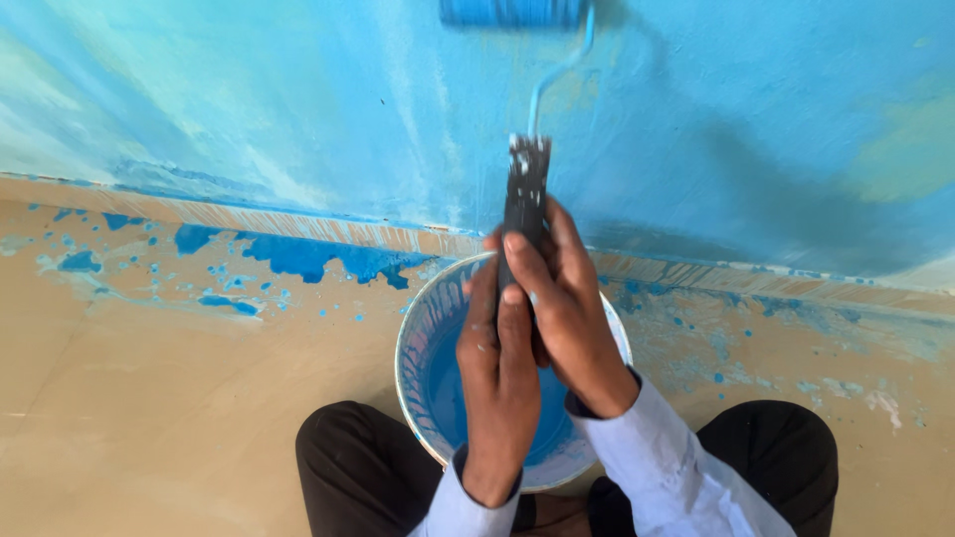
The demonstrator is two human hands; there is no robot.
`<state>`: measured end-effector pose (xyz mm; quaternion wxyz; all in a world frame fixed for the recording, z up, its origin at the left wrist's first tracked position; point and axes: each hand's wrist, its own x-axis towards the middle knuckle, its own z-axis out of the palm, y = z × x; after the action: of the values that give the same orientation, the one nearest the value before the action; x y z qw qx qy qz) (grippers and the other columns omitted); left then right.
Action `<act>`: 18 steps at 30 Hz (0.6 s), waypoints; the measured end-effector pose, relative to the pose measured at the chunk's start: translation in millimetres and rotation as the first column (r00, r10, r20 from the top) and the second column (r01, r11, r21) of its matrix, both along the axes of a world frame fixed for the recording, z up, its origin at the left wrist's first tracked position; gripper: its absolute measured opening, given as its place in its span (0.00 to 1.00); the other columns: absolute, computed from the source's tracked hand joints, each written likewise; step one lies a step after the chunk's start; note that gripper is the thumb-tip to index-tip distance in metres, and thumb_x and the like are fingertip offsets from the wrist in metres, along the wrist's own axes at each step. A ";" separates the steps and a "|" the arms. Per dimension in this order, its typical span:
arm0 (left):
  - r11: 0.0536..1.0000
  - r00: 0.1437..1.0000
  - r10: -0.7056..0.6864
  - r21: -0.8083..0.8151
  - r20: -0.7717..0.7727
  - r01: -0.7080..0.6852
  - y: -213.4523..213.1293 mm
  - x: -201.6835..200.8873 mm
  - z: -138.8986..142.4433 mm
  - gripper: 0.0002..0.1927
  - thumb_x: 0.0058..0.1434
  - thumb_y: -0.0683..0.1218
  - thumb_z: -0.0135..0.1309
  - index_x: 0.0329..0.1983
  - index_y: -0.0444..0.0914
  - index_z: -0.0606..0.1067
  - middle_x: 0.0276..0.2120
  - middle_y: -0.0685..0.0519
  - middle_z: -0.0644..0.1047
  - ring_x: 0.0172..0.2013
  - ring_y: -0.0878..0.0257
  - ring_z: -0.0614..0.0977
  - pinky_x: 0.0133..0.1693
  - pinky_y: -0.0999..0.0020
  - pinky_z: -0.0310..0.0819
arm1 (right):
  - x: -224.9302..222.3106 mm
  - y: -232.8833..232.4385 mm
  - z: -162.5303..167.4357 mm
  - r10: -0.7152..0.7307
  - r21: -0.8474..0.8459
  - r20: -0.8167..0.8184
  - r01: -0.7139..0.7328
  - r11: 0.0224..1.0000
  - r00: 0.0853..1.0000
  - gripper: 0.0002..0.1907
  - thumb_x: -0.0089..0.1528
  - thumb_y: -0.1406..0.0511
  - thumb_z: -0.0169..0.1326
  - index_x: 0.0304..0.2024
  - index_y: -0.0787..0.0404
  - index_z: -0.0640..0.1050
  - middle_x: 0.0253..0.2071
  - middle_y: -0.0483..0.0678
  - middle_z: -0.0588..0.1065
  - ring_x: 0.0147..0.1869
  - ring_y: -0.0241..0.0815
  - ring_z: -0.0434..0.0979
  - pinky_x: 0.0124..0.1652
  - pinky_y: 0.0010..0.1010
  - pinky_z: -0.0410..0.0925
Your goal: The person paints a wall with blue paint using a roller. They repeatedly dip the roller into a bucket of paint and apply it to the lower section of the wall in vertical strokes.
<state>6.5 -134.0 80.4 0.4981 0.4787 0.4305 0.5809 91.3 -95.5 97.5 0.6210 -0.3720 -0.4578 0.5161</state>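
Both hands grip the dark, paint-flecked handle (pixel 525 194) of a paint roller. My left hand (pixel 497 373) holds it from below and my right hand (pixel 567 308) wraps over it from the right. The blue roller sleeve (pixel 512 11) presses on the blue-painted wall (pixel 298 109) at the top edge of the view, joined to the handle by a thin bent metal arm (pixel 557 75). Beneath my hands stands a white bucket (pixel 418 338) with blue paint in it, between my knees.
The tan floor (pixel 149 398) carries blue paint spills and splatters (pixel 308 257) along the foot of the wall. My dark-trousered knees (pixel 348 457) sit either side of the bucket. The wall shows uneven lighter and darker blue patches.
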 end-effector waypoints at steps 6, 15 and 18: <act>0.984 0.999 -0.024 0.177 0.035 0.017 14.8 -0.7 8.1 0.25 0.76 0.47 0.38 0.70 0.28 0.64 0.52 0.39 0.80 0.49 0.57 0.83 0.46 0.68 0.79 | -1.0 13.1 12.5 -0.019 0.094 0.044 0.015 0.995 0.999 0.33 0.69 0.58 0.52 0.73 0.63 0.59 0.47 0.51 0.74 0.43 0.42 0.82 0.40 0.33 0.80; 0.983 1.000 -0.011 -0.186 -0.029 0.005 -13.7 -7.9 -42.0 0.25 0.70 0.46 0.45 0.68 0.33 0.70 0.16 0.55 0.71 0.16 0.72 0.70 0.18 0.73 0.60 | -3.0 -19.7 -51.7 0.014 -0.295 -0.066 -0.033 0.955 0.998 0.30 0.66 0.55 0.51 0.65 0.62 0.62 0.47 0.50 0.74 0.41 0.42 0.84 0.25 0.25 0.75; 0.968 0.999 -0.014 -0.253 -0.040 0.003 -9.6 -8.9 -47.5 0.22 0.69 0.46 0.47 0.63 0.31 0.74 0.19 0.55 0.74 0.18 0.71 0.72 0.20 0.72 0.64 | -1.7 -20.1 -57.8 0.038 -0.340 -0.076 -0.062 0.938 0.996 0.26 0.67 0.54 0.49 0.60 0.64 0.65 0.48 0.49 0.74 0.41 0.42 0.84 0.15 0.22 0.67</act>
<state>-2.3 -143.6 32.9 0.5484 0.4251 0.5092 0.5092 89.6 -115.6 39.7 0.5488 -0.4446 -0.3489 0.6159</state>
